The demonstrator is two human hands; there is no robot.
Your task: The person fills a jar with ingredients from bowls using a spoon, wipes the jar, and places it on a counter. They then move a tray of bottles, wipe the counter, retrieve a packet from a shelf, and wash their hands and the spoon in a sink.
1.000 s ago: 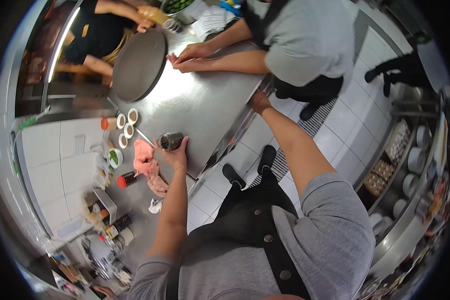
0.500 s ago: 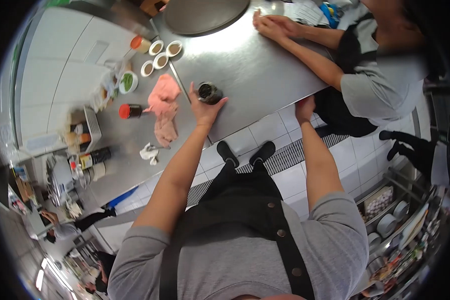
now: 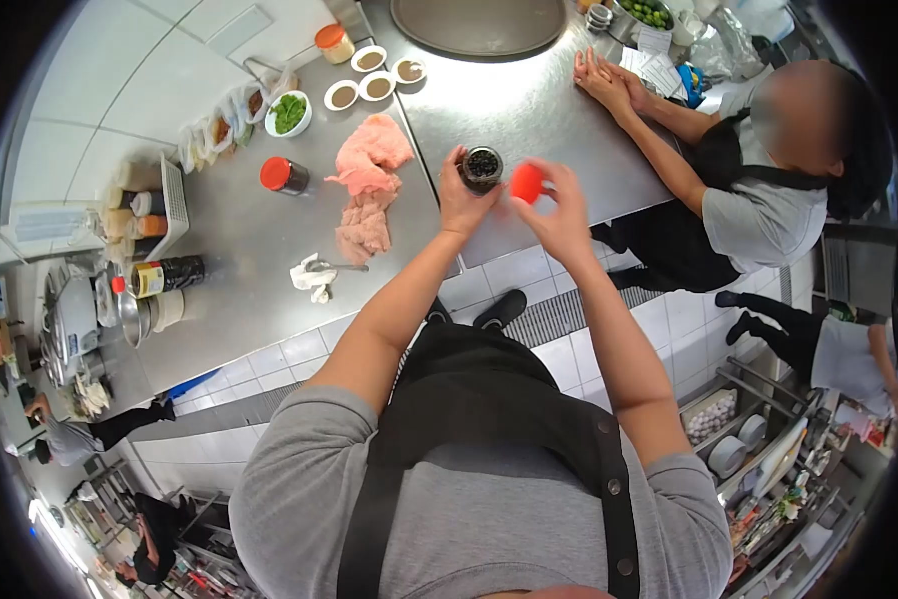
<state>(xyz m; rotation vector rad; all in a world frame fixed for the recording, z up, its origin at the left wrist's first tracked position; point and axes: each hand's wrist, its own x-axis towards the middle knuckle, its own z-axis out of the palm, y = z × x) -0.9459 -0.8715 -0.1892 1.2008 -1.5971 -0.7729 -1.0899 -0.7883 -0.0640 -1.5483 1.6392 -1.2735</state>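
Open jar in the left hand, red lid in the right

In the head view, the left hand grasps an open jar of dark contents, its fingers wrapped around the glass and its mouth facing the camera. The jar is over the near part of the metal surface; whether its base touches the metal cannot be told. Just to its right, the right hand has its fingers closed on a red lid. The hand and lid are blurred, and the lid is apart from the jar.

Left of the left hand lie a pink cloth and, against its lower end, a paler cloth. Beyond them is a closed jar with a red top. A white cloth lies nearer the wearer, with a metal utensil by it.

Farther up are four small bowls of brown contents, a bowl of green leaves and an orange-topped jar. A large dark tray sits at the far side. At the right, another person leans with both forearms over the surface, hands together.
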